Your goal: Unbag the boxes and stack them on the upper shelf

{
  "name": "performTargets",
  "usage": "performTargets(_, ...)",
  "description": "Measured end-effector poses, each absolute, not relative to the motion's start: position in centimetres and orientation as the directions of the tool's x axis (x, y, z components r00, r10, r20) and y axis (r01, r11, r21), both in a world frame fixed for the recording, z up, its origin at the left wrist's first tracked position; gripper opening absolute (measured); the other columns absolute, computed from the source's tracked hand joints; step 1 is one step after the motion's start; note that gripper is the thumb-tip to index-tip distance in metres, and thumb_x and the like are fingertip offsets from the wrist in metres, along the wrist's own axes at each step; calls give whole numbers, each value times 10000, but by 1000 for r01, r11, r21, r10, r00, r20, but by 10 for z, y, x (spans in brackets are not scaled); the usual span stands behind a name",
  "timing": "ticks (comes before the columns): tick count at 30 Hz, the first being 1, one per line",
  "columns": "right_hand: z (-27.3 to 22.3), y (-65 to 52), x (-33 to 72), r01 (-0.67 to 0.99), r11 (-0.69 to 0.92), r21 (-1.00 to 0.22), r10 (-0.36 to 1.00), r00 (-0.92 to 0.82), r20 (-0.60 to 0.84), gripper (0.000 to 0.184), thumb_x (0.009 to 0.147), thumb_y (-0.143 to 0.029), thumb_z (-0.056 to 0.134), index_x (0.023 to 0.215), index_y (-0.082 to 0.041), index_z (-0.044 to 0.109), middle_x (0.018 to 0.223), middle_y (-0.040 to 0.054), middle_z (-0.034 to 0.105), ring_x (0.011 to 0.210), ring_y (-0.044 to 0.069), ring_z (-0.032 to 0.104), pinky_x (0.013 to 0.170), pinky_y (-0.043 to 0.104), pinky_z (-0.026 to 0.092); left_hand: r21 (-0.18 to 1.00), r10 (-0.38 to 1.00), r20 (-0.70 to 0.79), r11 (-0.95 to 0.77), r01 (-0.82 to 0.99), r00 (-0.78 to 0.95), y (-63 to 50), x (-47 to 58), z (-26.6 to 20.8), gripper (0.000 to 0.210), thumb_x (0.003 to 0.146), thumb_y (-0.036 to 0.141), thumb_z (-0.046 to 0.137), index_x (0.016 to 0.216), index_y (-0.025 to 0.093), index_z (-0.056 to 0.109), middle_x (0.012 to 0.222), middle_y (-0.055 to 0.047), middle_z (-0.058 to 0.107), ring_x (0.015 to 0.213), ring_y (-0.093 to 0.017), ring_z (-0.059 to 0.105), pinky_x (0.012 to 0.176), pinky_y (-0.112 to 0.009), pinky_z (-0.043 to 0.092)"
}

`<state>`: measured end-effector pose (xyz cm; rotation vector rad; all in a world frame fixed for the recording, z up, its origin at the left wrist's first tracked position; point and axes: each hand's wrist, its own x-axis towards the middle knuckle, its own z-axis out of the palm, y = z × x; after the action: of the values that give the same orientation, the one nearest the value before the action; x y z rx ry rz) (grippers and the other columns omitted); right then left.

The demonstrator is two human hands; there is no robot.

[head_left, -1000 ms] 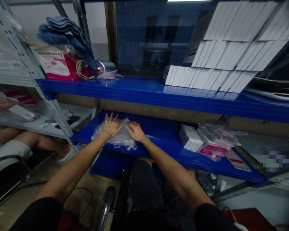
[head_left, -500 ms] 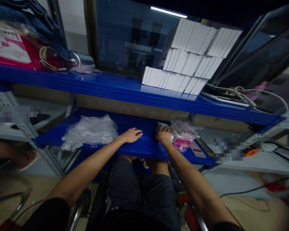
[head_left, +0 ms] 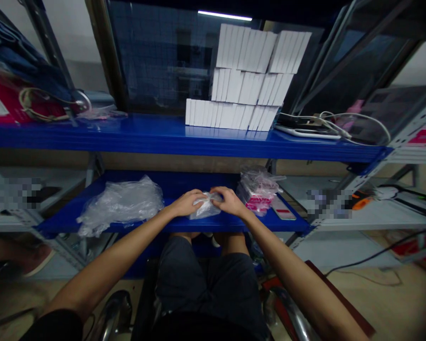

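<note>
We list first a small clear-wrapped packet (head_left: 205, 209), lying on the blue worktop (head_left: 177, 225) near its front edge, directly between our two hands, its upper part covered by our fingers. Left hand (head_left: 186, 203): grip closed on the packet's left side, thumb and fingers on the wrapping. Right hand (head_left: 228, 201): grip closed on the packet's right side, thumb and fingers likewise on the film. To the left, one loose heap of crumpled clear plastic (head_left: 122, 203), broad, just beside our left forearm and reaching over the front edge of the worktop. To the right, one bundle of pink and white boxes (head_left: 257, 192) under clear film, near our right hand and bounding the room on that side; next to it, one phone (head_left: 283, 208), flat. Behind and above the worktop runs one blue upper shelf (head_left: 145, 135), closing off the space over its rear. On this shelf we count three tiers of white boxes (head_left: 246, 78), set on edge; to their right, one tangle of pale cable (head_left: 367, 124); at the far left, one red and white box (head_left: 7, 102) with folded blue cloth (head_left: 17, 57) above it. Beyond the right upright, one orange item (head_left: 362, 201) rests on a grey shelf (head_left: 376, 222).
</note>
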<state>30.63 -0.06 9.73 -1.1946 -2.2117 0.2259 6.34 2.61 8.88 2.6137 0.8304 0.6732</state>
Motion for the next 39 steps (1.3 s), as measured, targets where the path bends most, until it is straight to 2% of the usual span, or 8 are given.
performTargets(5, 94, -6, 313, 750, 576, -325, 800, -435, 414, 87, 904, -210, 688, 980, -187, 722, 1033, 85, 745, 987, 235, 671, 974, 379, 469, 431, 621, 345, -771, 469, 704, 16, 64, 88, 292, 989, 300, 536, 1235, 216, 669, 1238, -97, 602, 1195, -228, 600, 1107, -369, 449)
performTargets(11, 101, -20, 322, 682, 663, -309, 741, -539, 401, 74, 970, -203, 602, 980, -176, 669, 1068, 101, 714, 1042, 218, 651, 960, 344, 480, 118, 576, 352, -809, 575, 738, 23, 58, 106, 177, 1017, 274, 519, 1100, 233, 670, 1249, -76, 641, 1194, -260, 572, 1047, -425, 451)
performTargets(14, 106, -23, 329, 676, 666, -317, 735, -521, 434, 99, 980, -213, 566, 982, -172, 657, 1192, 139, 685, 1140, 236, 631, 1013, 375, 471, 78, 569, 407, -801, 594, 714, 23, 55, 119, 162, 1022, 262, 509, 1081, 226, 655, 1197, -81, 671, 1167, -253, 586, 1009, -399, 467)
performTargets(21, 123, -19, 342, 674, 554, -488, 832, -452, 321, 97, 925, -251, 587, 901, -189, 658, 918, 52, 727, 836, 194, 662, 784, 302, 478, 269, 634, 512, -759, 593, 579, 8, 55, 146, 193, 1013, 262, 481, 1099, 199, 642, 1075, -97, 705, 1073, -249, 638, 986, -388, 482)
performTargets(24, 124, -20, 328, 645, 564, -516, 826, -434, 360, 123, 948, -303, 559, 914, -201, 619, 830, 15, 677, 749, 167, 608, 713, 276, 424, 418, 569, 401, -811, 409, 718, 0, 70, 145, 418, 962, 261, 575, 1377, 237, 535, 1191, -80, 707, 1149, -238, 638, 1022, -373, 462)
performTargets(28, 110, -21, 315, 460, 535, -709, 838, -398, 374, 194, 945, -412, 573, 962, -225, 524, 730, -40, 575, 667, 142, 527, 658, 255, 385, 517, 586, 240, -752, 409, 774, 0, 82, 143, 686, 891, 272, 656, 1523, 240, 391, 971, -30, 715, 913, -214, 677, 872, -323, 482)
performTargets(34, 96, -20, 334, 388, 392, -834, 910, -293, 292, 385, 908, -601, 621, 943, -226, 545, 596, -102, 376, 549, 116, 390, 557, 231, 312, 422, 619, 209, -755, 502, 757, 14, 52, 158, 290, 824, 439, 739, 1003, 213, 711, 722, 8, 607, 778, -196, 576, 720, -276, 387)
performTargets(39, 118, -29, 327, 532, 628, -568, 774, -504, 383, 425, 804, -462, 809, 1136, -221, 695, 1059, 73, 699, 1008, 236, 638, 914, 374, 493, 727, 663, 276, -618, 300, 696, 15, 42, 172, 474, 933, 597, 565, 717, 175, 585, 710, -3, 602, 702, -152, 554, 670, -262, 390)
